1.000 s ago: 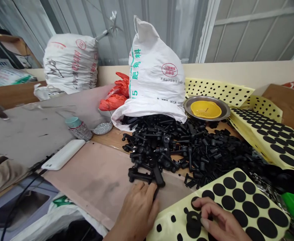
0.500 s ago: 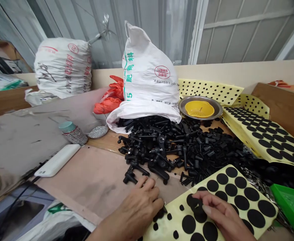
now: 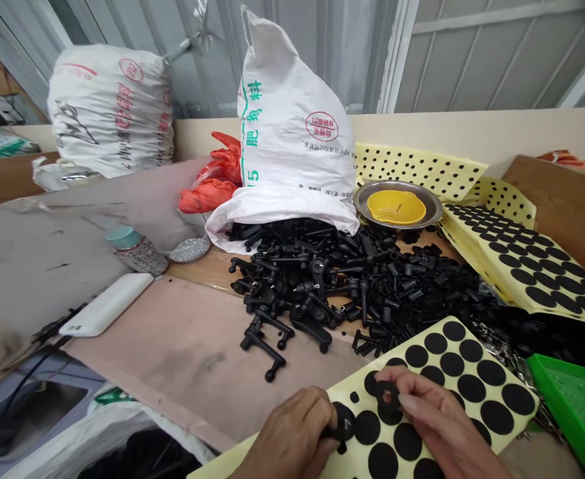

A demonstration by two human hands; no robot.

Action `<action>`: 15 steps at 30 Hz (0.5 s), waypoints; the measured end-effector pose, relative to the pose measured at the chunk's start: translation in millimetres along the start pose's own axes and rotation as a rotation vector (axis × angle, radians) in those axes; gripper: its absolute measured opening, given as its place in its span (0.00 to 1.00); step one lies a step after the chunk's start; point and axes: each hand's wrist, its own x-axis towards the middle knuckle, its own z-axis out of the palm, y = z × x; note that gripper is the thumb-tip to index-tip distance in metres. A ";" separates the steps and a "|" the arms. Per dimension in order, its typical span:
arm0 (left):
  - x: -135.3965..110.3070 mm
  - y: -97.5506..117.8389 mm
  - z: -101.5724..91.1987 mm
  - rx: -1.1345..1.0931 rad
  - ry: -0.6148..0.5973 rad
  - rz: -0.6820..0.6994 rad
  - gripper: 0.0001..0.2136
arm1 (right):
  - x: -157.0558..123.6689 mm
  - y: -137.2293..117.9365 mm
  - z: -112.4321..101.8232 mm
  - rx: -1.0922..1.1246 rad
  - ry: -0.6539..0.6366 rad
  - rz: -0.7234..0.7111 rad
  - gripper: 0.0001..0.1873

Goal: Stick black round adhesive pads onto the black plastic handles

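Note:
My left hand (image 3: 297, 436) is closed around a black plastic part with a rounded end (image 3: 343, 422); its other end is hidden in my fingers. Between the thumb and fingers of my right hand (image 3: 437, 416) is a black ring-shaped sticker (image 3: 387, 397), its centre hole showing. Both hands are over a pale yellow sheet (image 3: 332, 392) with rows of black round stickers. Beyond my left hand lies a loose black crank handle (image 3: 265, 346). Farther back, a heap of black plastic parts (image 3: 317, 286) spills from a white woven sack (image 3: 292, 133).
A steel bowl with a yellow strainer (image 3: 396, 207) stands behind the heap. More sticker sheets (image 3: 526, 259) are stacked at right, above a green tray (image 3: 572, 406). On the left are a white phone-like object (image 3: 108, 305), a jar (image 3: 137, 249) and a small silvery dish (image 3: 189, 249).
My left hand has drawn back from the loose crank handle toward my right hand, bringing the black part over the sheet. The ring in my right hand has turned, showing its hole.

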 end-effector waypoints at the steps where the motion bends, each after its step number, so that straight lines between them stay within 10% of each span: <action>1: -2.3 1.5 -0.7 -0.058 -0.030 -0.093 0.07 | -2.0 -0.2 1.4 -0.045 -0.004 -0.005 0.07; 8: 9.2 5.1 -0.5 -0.590 -0.174 -0.522 0.19 | -9.4 3.1 13.7 -0.204 -0.122 0.020 0.09; 15: 16.2 8.6 11.1 -0.951 -0.105 -0.574 0.18 | -2.8 16.3 15.0 -0.139 -0.155 -0.028 0.11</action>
